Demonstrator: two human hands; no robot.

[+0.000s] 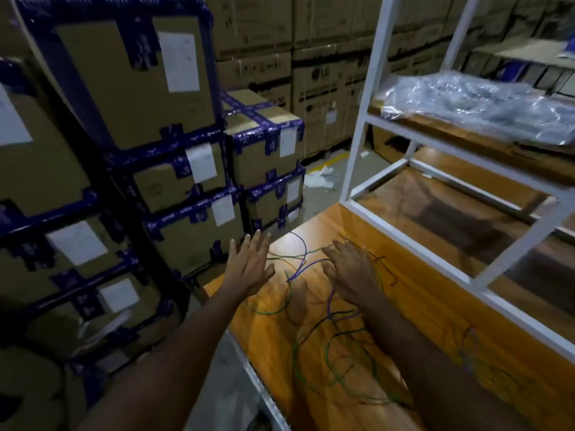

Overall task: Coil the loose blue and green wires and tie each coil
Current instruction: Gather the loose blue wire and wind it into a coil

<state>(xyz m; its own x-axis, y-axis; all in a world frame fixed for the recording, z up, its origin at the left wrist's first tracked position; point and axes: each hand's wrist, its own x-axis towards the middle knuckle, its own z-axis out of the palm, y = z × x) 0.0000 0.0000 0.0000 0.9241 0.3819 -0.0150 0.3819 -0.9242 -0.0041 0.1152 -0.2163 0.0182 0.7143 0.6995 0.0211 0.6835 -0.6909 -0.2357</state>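
Observation:
Loose blue wire and green wire lie tangled in open loops across the wooden table. My left hand hovers flat over the table's left corner, fingers straight and spread, holding nothing. My right hand is stretched out palm down above the far end of the wires, fingers straight. I cannot tell whether its fingertips touch the wires. More green wire lies to the right of my right forearm.
Stacked cardboard boxes with blue tape stand close on the left, past the table's edge. A white metal shelf frame rises from the table at the right, its upper shelf holding a plastic-wrapped bundle.

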